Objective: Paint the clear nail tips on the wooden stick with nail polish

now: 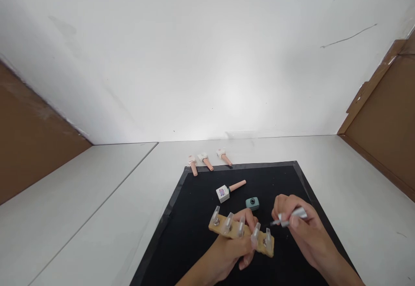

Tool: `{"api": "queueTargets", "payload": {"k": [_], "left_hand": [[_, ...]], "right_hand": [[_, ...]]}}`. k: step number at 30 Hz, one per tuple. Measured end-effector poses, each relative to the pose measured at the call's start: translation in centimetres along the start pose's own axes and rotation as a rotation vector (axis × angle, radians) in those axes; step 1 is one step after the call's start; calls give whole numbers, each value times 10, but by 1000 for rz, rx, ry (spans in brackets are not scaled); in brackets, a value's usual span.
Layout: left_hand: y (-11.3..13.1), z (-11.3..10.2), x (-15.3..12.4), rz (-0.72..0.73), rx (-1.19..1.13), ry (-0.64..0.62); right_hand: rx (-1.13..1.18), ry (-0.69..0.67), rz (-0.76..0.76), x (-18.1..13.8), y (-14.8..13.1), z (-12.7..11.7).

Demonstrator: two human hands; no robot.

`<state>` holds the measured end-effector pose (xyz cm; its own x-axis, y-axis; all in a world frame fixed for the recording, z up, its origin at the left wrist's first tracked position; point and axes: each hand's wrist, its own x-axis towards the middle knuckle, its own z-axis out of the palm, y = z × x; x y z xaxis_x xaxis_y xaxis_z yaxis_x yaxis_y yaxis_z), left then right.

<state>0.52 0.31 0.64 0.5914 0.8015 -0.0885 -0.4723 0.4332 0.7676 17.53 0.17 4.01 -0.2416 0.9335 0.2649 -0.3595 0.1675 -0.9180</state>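
My left hand (231, 251) is closed round a tan wooden holder (240, 232) that carries several clear false nail tips standing upright. My right hand (300, 229) pinches a silver brush cap (293, 216), its fine tip pointing left toward the rightmost nail tips on the holder. Both hands hover over a black mat (194, 225). An open teal polish bottle (252, 203) stands on the mat just behind the holder, between the two hands.
A white polish bottle with a pink cap (229, 190) lies on the mat behind the hands. Three more pink-capped bottles (207, 161) lie on the white table (81, 216) at the mat's far edge. A white wall stands behind, with brown panels (382, 126) on both sides.
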Motion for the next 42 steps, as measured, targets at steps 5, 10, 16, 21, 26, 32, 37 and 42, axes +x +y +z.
{"api": "queueTargets", "payload": {"k": [5, 10, 16, 21, 26, 32, 37, 42], "left_hand": [[0, 0, 2, -33, 40, 20], [-3, -2, 4, -42, 38, 30], [-6, -4, 5, -40, 29, 19], [-6, -5, 5, -27, 2, -8], [-2, -2, 5, -46, 1, 11], [-2, -2, 5, -54, -19, -3], [-2, -1, 5, -80, -13, -11], [-5, -7, 2, -108, -85, -44]], "right_hand": [[-143, -43, -19, -3, 2, 1], [-294, -89, -56, -4, -4, 3], [-363, -126, -88, -2, -4, 3], [-427, -93, -129, 0, -5, 0], [-386, -133, -176, 2, -8, 0], [-417, -103, -160, 1, -9, -1], [-399, -145, -178, 1, -9, 0], [-359, 1, -135, -2, -3, -5]]}}
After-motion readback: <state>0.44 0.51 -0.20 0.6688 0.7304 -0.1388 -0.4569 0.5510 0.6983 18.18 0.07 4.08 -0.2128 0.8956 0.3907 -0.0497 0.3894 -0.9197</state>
